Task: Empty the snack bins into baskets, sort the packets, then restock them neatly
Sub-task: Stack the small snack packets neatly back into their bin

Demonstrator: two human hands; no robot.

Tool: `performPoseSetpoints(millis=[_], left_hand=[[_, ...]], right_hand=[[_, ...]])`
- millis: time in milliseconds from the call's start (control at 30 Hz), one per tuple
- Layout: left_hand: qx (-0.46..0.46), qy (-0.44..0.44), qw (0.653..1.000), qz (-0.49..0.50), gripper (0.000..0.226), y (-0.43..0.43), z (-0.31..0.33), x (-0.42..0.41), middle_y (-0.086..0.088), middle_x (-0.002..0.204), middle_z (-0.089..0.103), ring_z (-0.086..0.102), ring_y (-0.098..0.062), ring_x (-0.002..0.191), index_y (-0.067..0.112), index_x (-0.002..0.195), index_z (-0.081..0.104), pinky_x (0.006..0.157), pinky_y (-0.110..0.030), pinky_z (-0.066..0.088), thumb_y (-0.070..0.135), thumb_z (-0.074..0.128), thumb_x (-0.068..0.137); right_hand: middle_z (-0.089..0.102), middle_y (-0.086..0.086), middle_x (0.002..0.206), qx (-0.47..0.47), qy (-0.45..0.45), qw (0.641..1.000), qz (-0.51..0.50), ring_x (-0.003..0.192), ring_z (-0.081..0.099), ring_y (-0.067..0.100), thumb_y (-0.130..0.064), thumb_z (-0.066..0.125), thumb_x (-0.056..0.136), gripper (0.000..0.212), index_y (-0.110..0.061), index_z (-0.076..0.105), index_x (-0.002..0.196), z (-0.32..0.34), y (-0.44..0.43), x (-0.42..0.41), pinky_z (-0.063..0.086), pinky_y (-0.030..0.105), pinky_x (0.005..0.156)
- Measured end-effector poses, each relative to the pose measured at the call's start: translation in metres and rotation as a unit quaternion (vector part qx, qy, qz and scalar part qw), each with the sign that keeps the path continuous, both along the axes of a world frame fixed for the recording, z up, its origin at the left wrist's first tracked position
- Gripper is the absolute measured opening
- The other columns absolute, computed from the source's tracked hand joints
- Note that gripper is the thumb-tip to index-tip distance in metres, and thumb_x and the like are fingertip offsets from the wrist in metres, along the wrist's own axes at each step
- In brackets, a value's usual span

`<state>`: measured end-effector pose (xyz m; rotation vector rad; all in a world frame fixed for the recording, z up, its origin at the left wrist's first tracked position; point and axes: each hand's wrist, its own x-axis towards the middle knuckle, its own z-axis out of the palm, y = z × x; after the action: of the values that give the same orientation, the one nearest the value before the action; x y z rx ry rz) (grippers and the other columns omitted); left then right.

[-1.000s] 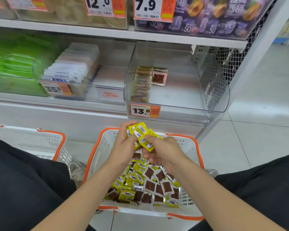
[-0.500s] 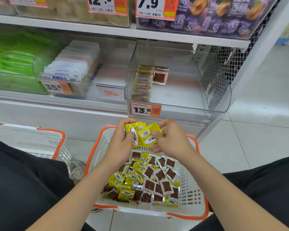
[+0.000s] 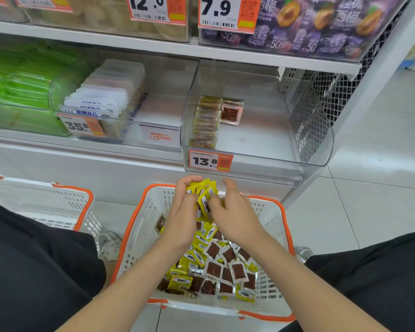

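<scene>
Where the hands meet: above the far end of the middle basket [image 3: 143,226], just under the 13.8 tag [image 3: 210,161].
left hand [image 3: 185,212]: fingers curled round a bundle of yellow packets [image 3: 203,190], thumb on the near side, clamped on it.
right hand [image 3: 235,216]: thumb and curled fingers pinch the bundle's right edge; index tip sticks up, clear of the packets. Some motion blur here.
bundle: fanned out, edges uneven, held in the air, clear of the heap below.
middle basket: white, slotted walls, orange rim, on the floor between the person's knees.
loose packets [image 3: 221,267]: heap in the near half of the basket, yellow printed faces mixed with clear-window faces showing brown contents.
clear bin [image 3: 321,144]: on the lower shelf, right end, behind the 13.8 tag, mostly bare floor.
row in bin [image 3: 205,123]: packets standing on edge in one line along the bin's left wall, front to back.
single packet [image 3: 230,113]: lies flat, window up, touching the back end of that row.
second basket [image 3: 46,202]: same type, on the floor to the left, well apart from the hands; contents not visible.
neighbour bin [image 3: 106,99]: white packets in tidy rows, 35.8 tag [image 3: 80,125] on the front.
green packets [image 3: 15,87]: stacked in the bin at far left.
upper shelf: purple packs [image 3: 321,25] behind a 7.9 tag [image 3: 225,10]; 12.0 tag [image 3: 153,8] left of it.
mesh panel [image 3: 333,92]: closes the shelf's right end.
legs: black trousers [image 3: 34,259] either side of the basket.
</scene>
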<state>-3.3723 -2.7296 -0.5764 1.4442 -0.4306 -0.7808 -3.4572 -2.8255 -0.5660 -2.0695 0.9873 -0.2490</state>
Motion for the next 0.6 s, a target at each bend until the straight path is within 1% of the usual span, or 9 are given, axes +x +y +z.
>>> performPoseSetpoints(millis=[67, 133, 200, 300, 367, 433, 467, 533, 600], left_hand=[[-0.030, 0.045, 0.999, 0.007, 0.039, -0.002, 0.001, -0.002, -0.021, 0.114, 0.064, 0.058, -0.029, 0.090, 0.039, 0.123, 0.057, 0.071, -0.046, 0.047, 0.032, 0.042, 0.088], [-0.029, 0.065, 0.997, 0.007, 0.047, -0.003, 0.002, -0.004, -0.019, 0.124, 0.062, 0.058, -0.028, 0.099, 0.046, 0.126, 0.054, 0.077, -0.047, 0.044, 0.039, 0.051, 0.080], [-0.017, 0.068, 0.998, 0.006, 0.062, -0.004, 0.001, -0.007, -0.009, 0.119, 0.065, 0.062, -0.022, 0.105, 0.049, 0.134, 0.044, 0.086, -0.043, 0.049, 0.036, 0.056, 0.075], [-0.011, 0.076, 0.997, 0.012, 0.079, -0.005, 0.005, -0.005, 0.001, 0.118, 0.068, 0.065, -0.017, 0.111, 0.052, 0.147, 0.026, 0.099, -0.042, 0.050, 0.031, 0.053, 0.077], [-0.016, 0.100, 0.994, 0.029, 0.075, -0.006, 0.008, 0.002, -0.001, 0.125, 0.069, 0.064, -0.022, 0.118, 0.050, 0.149, 0.029, 0.099, -0.044, 0.050, 0.033, 0.052, 0.079], [-0.020, 0.085, 0.996, 0.024, 0.060, -0.004, 0.018, 0.006, -0.002, 0.118, 0.074, 0.067, -0.025, 0.114, 0.033, 0.142, 0.047, 0.091, -0.040, 0.050, 0.031, 0.051, 0.082], [-0.019, 0.062, 0.998, 0.016, 0.051, -0.003, 0.022, 0.006, -0.002, 0.118, 0.074, 0.068, -0.025, 0.112, 0.034, 0.137, 0.053, 0.088, -0.038, 0.051, 0.028, 0.050, 0.086], [-0.014, 0.026, 1.000, 0.005, 0.048, -0.002, 0.027, 0.009, 0.001, 0.116, 0.075, 0.073, -0.021, 0.105, 0.044, 0.138, 0.051, 0.077, -0.032, 0.056, 0.016, 0.044, 0.099], [-0.015, 0.013, 1.000, -0.006, 0.059, 0.000, 0.034, 0.013, 0.002, 0.106, 0.077, 0.074, -0.013, 0.087, 0.050, 0.140, 0.046, 0.065, -0.025, 0.057, 0.004, 0.037, 0.104]], right_hand=[[0.066, -0.004, 0.068, 0.013, -0.023, 1.000, 0.017, 0.055, 0.064, 0.004, -0.035, 0.041, 0.109, 0.026, -0.018, 0.058, 0.120, -0.001, 0.005, 0.001, 0.042, 0.027, 0.055], [0.062, -0.004, 0.069, 0.002, -0.036, 0.999, -0.001, 0.058, 0.060, 0.006, -0.034, 0.038, 0.111, 0.031, -0.016, 0.058, 0.096, -0.004, 0.012, 0.002, 0.038, 0.032, 0.059], [0.065, -0.002, 0.077, 0.006, -0.052, 0.998, -0.028, 0.066, 0.061, 0.011, -0.036, 0.036, 0.112, 0.028, -0.018, 0.054, 0.101, -0.006, 0.021, 0.002, 0.040, 0.038, 0.059], [0.070, -0.007, 0.091, 0.023, -0.125, 0.992, -0.017, 0.081, 0.065, 0.008, -0.025, 0.037, 0.112, 0.020, -0.026, 0.054, 0.123, -0.003, 0.026, -0.001, 0.050, 0.032, 0.068], [0.067, -0.010, 0.119, 0.006, -0.155, 0.987, 0.037, 0.108, 0.063, 0.004, -0.014, 0.038, 0.109, 0.037, -0.032, 0.049, 0.140, 0.000, 0.025, -0.002, 0.051, 0.025, 0.089], [0.048, -0.007, 0.152, -0.013, -0.162, 0.982, 0.094, 0.142, 0.043, 0.007, -0.004, 0.039, 0.104, 0.059, -0.031, 0.034, 0.156, 0.002, 0.024, 0.000, 0.039, 0.027, 0.116], [0.037, -0.007, 0.161, -0.004, -0.162, 0.980, 0.117, 0.150, 0.032, 0.008, 0.000, 0.043, 0.099, 0.071, -0.029, 0.024, 0.162, 0.003, 0.024, 0.000, 0.032, 0.029, 0.122], [0.024, -0.010, 0.168, 0.017, -0.148, 0.975, 0.165, 0.156, 0.022, 0.006, 0.004, 0.053, 0.087, 0.097, -0.030, 0.007, 0.166, 0.005, 0.021, -0.003, 0.029, 0.025, 0.123], [0.010, -0.014, 0.172, 0.005, -0.107, 0.973, 0.205, 0.156, 0.020, 0.005, 0.001, 0.059, 0.081, 0.116, -0.032, -0.014, 0.165, 0.010, 0.017, -0.007, 0.034, 0.026, 0.120]])
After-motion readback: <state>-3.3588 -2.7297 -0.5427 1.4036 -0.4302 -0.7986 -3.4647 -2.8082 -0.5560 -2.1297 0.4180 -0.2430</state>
